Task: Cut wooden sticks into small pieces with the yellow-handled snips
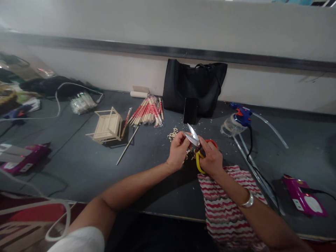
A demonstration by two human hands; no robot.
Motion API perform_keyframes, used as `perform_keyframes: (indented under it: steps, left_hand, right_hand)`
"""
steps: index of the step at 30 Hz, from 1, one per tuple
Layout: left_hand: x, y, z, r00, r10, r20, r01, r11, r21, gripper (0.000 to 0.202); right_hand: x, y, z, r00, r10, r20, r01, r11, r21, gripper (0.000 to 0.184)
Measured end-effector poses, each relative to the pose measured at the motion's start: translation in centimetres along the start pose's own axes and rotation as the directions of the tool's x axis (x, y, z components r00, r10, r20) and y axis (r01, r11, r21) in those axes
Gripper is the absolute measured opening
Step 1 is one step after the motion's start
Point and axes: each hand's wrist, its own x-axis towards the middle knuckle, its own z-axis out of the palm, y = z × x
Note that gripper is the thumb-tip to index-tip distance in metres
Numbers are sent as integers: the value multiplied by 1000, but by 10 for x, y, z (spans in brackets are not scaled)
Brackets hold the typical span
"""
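My right hand (212, 158) grips a pair of scissors (193, 139) with red and yellow handles, its blades spread apart and pointing away from me. Close beside the blades, my left hand (179, 151) is closed in a pinch; whatever lies between its fingertips is too small or hidden to make out. Small pale cut pieces (172, 134) are scattered on the dark table just beyond and below my hands. To the left stands a small frame built of thin wooden sticks (108, 125), with a single stick (127, 145) lying near it.
Behind lie chopsticks in red-printed wrappers (147, 111). A black bag (194, 87) leans on the wall, a phone (190, 110) against it. At right are a blue glue gun (240, 113) on a jar, clear glue sticks (258, 171), a striped cloth (231, 210) and a purple box (304, 196).
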Motion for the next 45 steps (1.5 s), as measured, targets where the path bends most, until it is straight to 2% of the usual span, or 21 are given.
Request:
perform_keyframes:
  steps: [7,14,19,24,26,30,34,38,41,45]
  left_hand:
    - [-1,1,0,1000,-8,9,8,1000,10,22]
    - [1,2,0,999,-50,-20,50,999,6,18]
    - [3,5,0,999,-45,-28,46,998,30,20]
    - [9,8,-3,999,36,-18,-35,998,51,16]
    - [12,9,-5,998,64,-7,-63,996,57,14]
    - [17,9,-10,994,96,55,-100,992,74,11]
    - [23,13,-16,984,101,149,-125,979,160,10]
    - [31,21,-24,957,98,274,-162,962,220,10]
    - [39,27,-29,931,105,350,-225,919,323,6]
    - [45,33,-34,916,146,375,-313,844,436,4]
  right_hand:
    - [-5,3,7,1000,4,16,-6,997,72,55]
    - [-6,4,7,997,10,77,-14,999,47,55]
    - [-5,3,8,999,16,48,-21,994,105,52]
    - [1,7,4,993,108,-50,-99,984,151,39]
    - [3,9,3,992,107,-59,-96,981,167,36]
    - [3,8,3,998,53,-21,-49,984,169,38]
    - [1,7,4,999,46,5,-46,989,140,43]
    - [1,9,5,999,41,14,-42,993,113,44]
    - [2,10,3,998,50,48,-54,996,72,44]
    - [3,11,-1,995,33,93,-36,999,24,49]
